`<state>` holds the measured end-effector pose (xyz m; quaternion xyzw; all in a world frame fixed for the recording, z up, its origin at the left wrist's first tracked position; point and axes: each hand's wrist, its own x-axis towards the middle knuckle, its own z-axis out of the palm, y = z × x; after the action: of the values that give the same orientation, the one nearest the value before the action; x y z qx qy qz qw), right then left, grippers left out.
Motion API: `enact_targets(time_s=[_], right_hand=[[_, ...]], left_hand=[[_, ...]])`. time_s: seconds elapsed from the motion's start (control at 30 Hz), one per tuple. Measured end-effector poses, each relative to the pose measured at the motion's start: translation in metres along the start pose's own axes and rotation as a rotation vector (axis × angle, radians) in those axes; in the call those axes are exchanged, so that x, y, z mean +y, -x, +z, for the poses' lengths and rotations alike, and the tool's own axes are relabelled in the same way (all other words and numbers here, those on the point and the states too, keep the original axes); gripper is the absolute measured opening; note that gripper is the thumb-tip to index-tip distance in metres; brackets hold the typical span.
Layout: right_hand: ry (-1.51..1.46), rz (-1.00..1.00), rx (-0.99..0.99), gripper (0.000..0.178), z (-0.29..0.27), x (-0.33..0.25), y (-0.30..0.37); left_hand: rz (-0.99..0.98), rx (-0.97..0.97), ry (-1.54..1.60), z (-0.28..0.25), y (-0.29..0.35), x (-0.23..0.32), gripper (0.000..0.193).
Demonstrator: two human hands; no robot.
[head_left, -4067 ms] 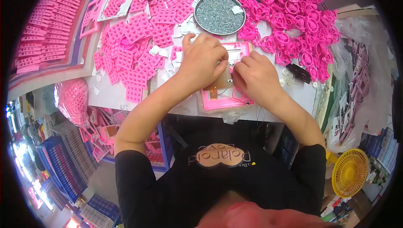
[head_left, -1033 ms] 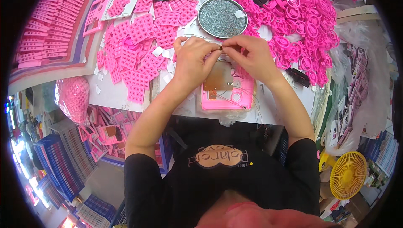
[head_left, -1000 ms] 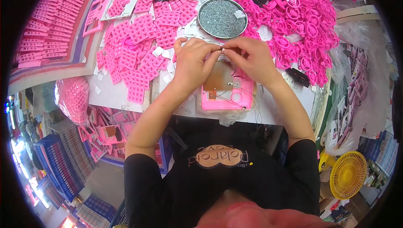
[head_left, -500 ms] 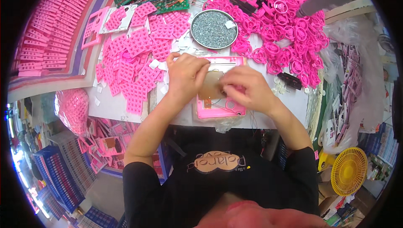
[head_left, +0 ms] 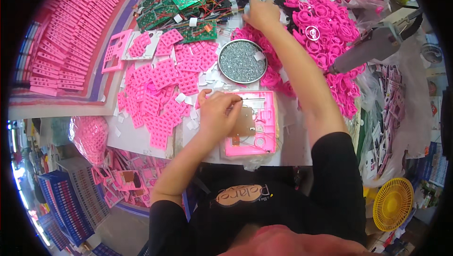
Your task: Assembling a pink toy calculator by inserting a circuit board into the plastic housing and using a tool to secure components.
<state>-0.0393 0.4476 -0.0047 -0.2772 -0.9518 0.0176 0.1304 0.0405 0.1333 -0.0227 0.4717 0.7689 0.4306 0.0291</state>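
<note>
A pink plastic case (head_left: pixel 257 131) lies flat on the table edge in front of me, with a tan circuit board (head_left: pixel 245 123) in it. My left hand (head_left: pixel 218 112) rests on the case's left side, fingers pinched on the board's edge and a thin wire. My right hand (head_left: pixel 261 14) is stretched far back, fingers down among the black and white parts next to a heap of pink plastic rings (head_left: pixel 330 34). I cannot tell whether it holds anything.
A round tin of small silvery screws (head_left: pixel 242 61) stands behind the case. Pink keypad pieces (head_left: pixel 163 86) cover the table's left. Green circuit boards with wires (head_left: pixel 181 8) lie at the back. A grey tool (head_left: pixel 373 46) hangs at right. Pink frames are stacked at far left (head_left: pixel 61 43).
My right hand has left the case and reached far back toward the parts beside the pink rings. My left hand stays on the case and board.
</note>
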Motion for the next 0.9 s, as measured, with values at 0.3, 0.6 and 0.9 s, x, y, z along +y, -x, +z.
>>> enact_targets(time_s=[0.3, 0.6, 0.9], right_hand=[[-0.014, 0.115, 0.375, 0.032, 0.009, 0.015, -0.012], [-1.344, 0.059, -0.311, 0.033, -0.109, 0.011, 0.231], [-0.603, -0.176, -0.195, 0.042, -0.092, -0.015, 0.269]], left_hand=[[-0.01, -0.001, 0.05, -0.006, 0.002, -0.007, 0.006], [-0.115, 0.028, 0.16, -0.014, 0.011, -0.026, 0.006], [0.293, -0.287, -0.024, -0.03, -0.013, -0.015, 0.005]])
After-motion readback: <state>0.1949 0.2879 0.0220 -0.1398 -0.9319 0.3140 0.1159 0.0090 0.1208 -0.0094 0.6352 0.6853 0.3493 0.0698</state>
